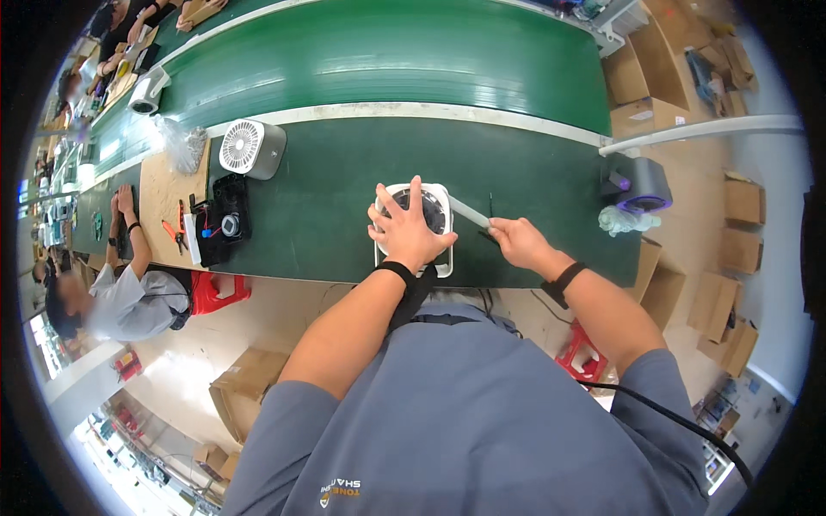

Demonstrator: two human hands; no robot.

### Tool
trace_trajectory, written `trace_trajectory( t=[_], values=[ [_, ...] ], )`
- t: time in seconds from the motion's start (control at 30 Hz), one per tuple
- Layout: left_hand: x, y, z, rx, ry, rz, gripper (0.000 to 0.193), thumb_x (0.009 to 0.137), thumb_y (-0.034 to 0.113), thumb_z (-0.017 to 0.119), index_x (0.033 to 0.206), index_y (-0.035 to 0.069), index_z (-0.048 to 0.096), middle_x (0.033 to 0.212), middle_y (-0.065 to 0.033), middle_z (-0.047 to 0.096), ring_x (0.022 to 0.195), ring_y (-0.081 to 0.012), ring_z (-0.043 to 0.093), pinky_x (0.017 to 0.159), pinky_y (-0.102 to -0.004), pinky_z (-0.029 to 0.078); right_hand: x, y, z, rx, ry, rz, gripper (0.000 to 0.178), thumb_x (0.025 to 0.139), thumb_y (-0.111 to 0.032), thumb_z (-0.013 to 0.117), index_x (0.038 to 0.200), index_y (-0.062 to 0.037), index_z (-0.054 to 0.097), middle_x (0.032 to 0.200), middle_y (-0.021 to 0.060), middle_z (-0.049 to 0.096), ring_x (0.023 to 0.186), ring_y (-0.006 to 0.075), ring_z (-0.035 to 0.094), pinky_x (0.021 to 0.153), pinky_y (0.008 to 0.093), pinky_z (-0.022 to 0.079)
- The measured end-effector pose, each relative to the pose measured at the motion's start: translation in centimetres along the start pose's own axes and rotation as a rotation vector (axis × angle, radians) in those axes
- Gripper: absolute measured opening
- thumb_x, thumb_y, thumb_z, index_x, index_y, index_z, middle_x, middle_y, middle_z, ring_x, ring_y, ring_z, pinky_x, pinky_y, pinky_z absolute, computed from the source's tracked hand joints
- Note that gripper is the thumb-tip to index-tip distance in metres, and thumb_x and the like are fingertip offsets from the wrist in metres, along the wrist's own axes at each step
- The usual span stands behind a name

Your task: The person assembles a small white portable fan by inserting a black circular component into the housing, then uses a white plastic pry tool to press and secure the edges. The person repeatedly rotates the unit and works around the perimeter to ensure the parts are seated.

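A small white square fan (434, 206) lies flat on the green bench (335, 198), its dark round grille facing up. My left hand (404, 228) rests spread over the grille, pressing it down. My right hand (516, 241) is closed on the end of a thin pale strip (469, 212) that runs from the fan's right edge. Both wrists wear black straps, and a black band hangs from the left one toward my lap.
Another white fan (251, 148) stands upright at the left, beside a black tool tray (225, 225) and orange pliers (172, 234) on a brown board. A clear plastic bag (182, 142) lies behind. A grey tape dispenser (641, 185) sits right. A seated person (129, 292) works left. Cardboard boxes (249, 378) cover the floor.
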State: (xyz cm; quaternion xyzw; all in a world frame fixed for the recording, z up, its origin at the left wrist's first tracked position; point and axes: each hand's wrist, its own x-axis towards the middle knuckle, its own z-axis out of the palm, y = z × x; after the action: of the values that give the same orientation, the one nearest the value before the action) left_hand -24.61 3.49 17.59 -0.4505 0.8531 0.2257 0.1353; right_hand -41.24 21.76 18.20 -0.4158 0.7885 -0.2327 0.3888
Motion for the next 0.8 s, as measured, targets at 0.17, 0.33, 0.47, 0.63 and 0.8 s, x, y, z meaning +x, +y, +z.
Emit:
trace_trajectory(
  t=[0.17, 0.33, 0.47, 0.63, 0.8],
  values=[
    [0.0, -0.1, 0.3, 0.025, -0.017, -0.009, 0.135, 0.063, 0.058, 0.097, 0.172, 0.04, 0.019, 0.171, -0.0339, 0.002, 0.146, -0.0691, 0.023, 0.109, -0.082, 0.034, 0.0, -2.3, -0.7, 0.045, -0.071, 0.129, 0.024, 0.107, -0.02, 0.059, 0.102, 0.0008, 0.071, 0.084, 0.0284, 0.068, 0.08, 0.0504, 0.066, 0.073, 0.0559, 0.05],
    [0.0, 0.1, 0.2, 0.03, -0.011, -0.009, 0.135, 0.063, 0.059, 0.096, 0.172, 0.039, 0.02, 0.171, -0.0345, 0.001, 0.146, -0.0697, 0.023, 0.109, -0.0815, 0.034, -1.3, -2.8, 3.1, 0.16, 0.037, 0.201, 0.025, 0.106, -0.021, 0.059, 0.098, 0.0002, 0.07, 0.088, 0.0306, 0.069, 0.085, 0.0519, 0.068, 0.078, 0.0575, 0.053],
    [0.2, 0.5, 0.1, 0.04, -0.024, -0.019, 0.135, 0.063, 0.058, 0.096, 0.172, 0.039, 0.019, 0.171, -0.0348, 0.001, 0.146, -0.0692, 0.023, 0.11, -0.0811, 0.034, 1.9, -2.3, -4.2, -0.273, -0.151, 0.026, 0.021, 0.102, -0.02, 0.061, 0.098, -0.0052, 0.075, 0.094, 0.0263, 0.075, 0.091, 0.0491, 0.073, 0.081, 0.0599, 0.057],
    [0.2, 0.5, -0.5, 0.041, -0.055, -0.029, 0.134, 0.065, 0.058, 0.096, 0.173, 0.04, 0.018, 0.172, -0.0348, 0.0, 0.147, -0.0687, 0.022, 0.11, -0.0813, 0.034, 8.6, -9.0, -10.8, -0.704, -0.465, -0.024, 0.021, 0.094, -0.019, 0.065, 0.103, -0.0129, 0.082, 0.103, 0.0184, 0.08, 0.096, 0.0428, 0.075, 0.081, 0.0541, 0.06],
    [0.3, 0.7, -0.4, 0.044, -0.059, -0.018, 0.135, 0.065, 0.057, 0.096, 0.173, 0.04, 0.018, 0.172, -0.0344, -0.001, 0.147, -0.0692, 0.02, 0.11, -0.0814, 0.034, 8.6, -2.5, -9.0, -0.413, -0.496, -0.109, 0.024, 0.099, -0.023, 0.064, 0.098, -0.0048, 0.079, 0.085, 0.0222, 0.075, 0.079, 0.0392, 0.073, 0.075, 0.0543, 0.056]
  ],
)
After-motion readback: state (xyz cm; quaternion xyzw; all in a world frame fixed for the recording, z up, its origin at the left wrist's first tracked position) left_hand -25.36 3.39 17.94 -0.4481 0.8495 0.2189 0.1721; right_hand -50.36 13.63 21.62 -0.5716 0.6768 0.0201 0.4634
